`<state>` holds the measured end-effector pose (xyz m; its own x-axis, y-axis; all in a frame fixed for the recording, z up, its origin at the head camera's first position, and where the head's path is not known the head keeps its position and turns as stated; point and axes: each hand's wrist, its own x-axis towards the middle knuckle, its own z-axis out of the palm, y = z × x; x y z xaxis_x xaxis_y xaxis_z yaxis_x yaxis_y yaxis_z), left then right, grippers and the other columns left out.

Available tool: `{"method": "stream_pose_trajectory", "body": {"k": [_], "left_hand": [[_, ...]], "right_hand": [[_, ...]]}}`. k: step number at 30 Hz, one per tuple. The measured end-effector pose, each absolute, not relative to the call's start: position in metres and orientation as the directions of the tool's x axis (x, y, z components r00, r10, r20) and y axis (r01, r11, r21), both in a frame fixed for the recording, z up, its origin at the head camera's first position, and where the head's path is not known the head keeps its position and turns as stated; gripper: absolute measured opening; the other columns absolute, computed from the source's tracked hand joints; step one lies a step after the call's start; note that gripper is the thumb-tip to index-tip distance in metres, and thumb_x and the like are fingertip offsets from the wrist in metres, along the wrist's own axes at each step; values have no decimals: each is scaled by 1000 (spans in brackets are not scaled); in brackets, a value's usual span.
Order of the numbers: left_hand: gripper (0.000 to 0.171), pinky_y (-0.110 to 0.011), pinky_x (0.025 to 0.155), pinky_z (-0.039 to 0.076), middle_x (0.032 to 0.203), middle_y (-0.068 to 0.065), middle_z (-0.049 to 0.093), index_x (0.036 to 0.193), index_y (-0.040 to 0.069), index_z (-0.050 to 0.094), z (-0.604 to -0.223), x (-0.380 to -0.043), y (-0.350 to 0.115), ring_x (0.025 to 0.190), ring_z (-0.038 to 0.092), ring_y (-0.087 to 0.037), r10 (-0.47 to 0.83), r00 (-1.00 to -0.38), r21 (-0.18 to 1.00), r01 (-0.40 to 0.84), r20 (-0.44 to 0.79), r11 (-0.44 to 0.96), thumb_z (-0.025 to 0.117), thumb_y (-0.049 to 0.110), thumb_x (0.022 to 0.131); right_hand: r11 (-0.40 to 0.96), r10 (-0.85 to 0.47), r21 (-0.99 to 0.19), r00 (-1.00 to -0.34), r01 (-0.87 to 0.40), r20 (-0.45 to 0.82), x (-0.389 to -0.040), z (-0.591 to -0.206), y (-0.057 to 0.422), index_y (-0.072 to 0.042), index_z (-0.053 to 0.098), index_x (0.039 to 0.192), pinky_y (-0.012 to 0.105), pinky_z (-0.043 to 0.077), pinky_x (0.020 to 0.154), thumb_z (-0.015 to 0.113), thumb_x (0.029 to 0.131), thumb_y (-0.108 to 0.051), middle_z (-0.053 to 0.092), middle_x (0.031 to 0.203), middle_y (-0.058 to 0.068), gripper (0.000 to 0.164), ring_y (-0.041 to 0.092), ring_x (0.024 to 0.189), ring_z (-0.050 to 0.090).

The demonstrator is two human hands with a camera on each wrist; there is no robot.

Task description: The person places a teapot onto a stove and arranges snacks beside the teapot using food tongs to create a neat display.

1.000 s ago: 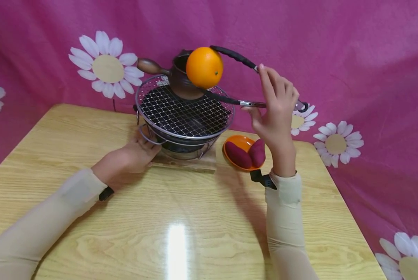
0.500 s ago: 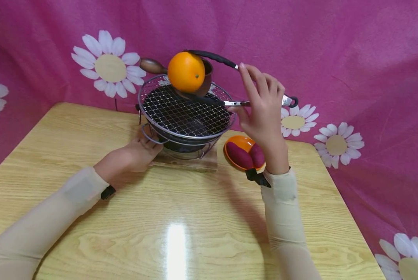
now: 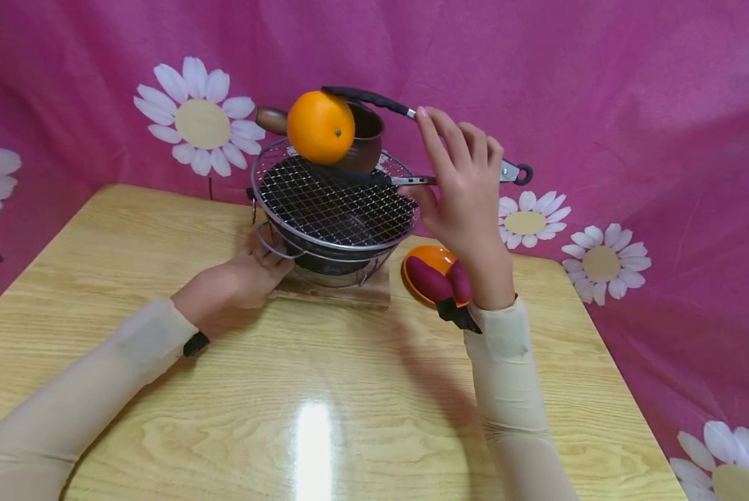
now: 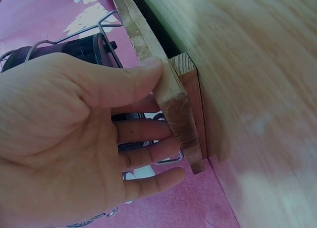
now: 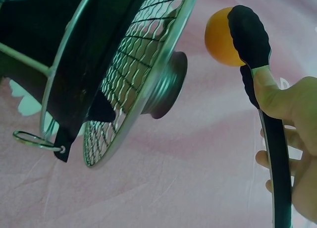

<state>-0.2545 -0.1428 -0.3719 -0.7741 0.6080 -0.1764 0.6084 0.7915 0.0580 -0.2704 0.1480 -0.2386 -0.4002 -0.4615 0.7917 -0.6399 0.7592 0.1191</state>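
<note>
My right hand (image 3: pixel 465 177) holds a pair of black-padded kitchen tongs (image 3: pixel 374 99), which clasp an orange (image 3: pixel 320 127). The orange is above the round wire grill rack (image 3: pixel 340 209) and overlaps a brown handled pot (image 3: pixel 368 149) in the head view. That rack tops a small charcoal stove (image 3: pixel 324 263) standing on a wooden board (image 3: pixel 349 296). At the board's left end is my left hand (image 3: pixel 243 282), palm toward the camera. The left wrist view shows its thumb tip on the board's edge (image 4: pixel 171 91), the other fingers nearly straight beside it.
An orange plate (image 3: pixel 440 256) with two purple sweet potatoes (image 3: pixel 427 278) sits right of the stove, partly behind the right wrist. A wire loop handle (image 3: pixel 274 243) juts from the stove's left front. The pink flowered cloth (image 3: pixel 324 42) hangs behind the table (image 3: pixel 237 390).
The right hand has carried the tongs and orange leftward over the rack, from the pot's right side to its front left. The left hand has stayed at the board.
</note>
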Motion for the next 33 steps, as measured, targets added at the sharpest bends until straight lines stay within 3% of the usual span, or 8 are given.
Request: {"method": "stream_pose_trajectory", "body": {"k": [8,28,33], "left_hand": [[49,-69,119,19,157,-36,32,144,-4,46,-371,-254,-144,148,26,-54,622,-763,15,630,-174,777,57,17,101],[41,-66,118,25,154,-36,37,139,-4,49,-370,-252,-144,144,34,-51,635,-755,-67,651,-163,756,50,14,102],[45,-66,118,25,157,-36,32,142,-3,46,-369,-252,-143,146,30,-52,621,-762,-32,636,-183,771,54,16,102]], "right_hand": [[761,-504,163,-415,-628,758,-268,-233,138,-10,46,153,54,28,104,70,89,-44,53,150,13,77,37,126,46],[750,-561,204,-443,-629,699,-270,-238,125,-8,47,152,54,29,104,78,86,-31,53,148,14,76,37,125,46],[750,-572,202,-465,-630,676,-269,-239,124,-10,46,153,55,29,105,79,86,-30,53,148,13,77,38,125,46]]}}
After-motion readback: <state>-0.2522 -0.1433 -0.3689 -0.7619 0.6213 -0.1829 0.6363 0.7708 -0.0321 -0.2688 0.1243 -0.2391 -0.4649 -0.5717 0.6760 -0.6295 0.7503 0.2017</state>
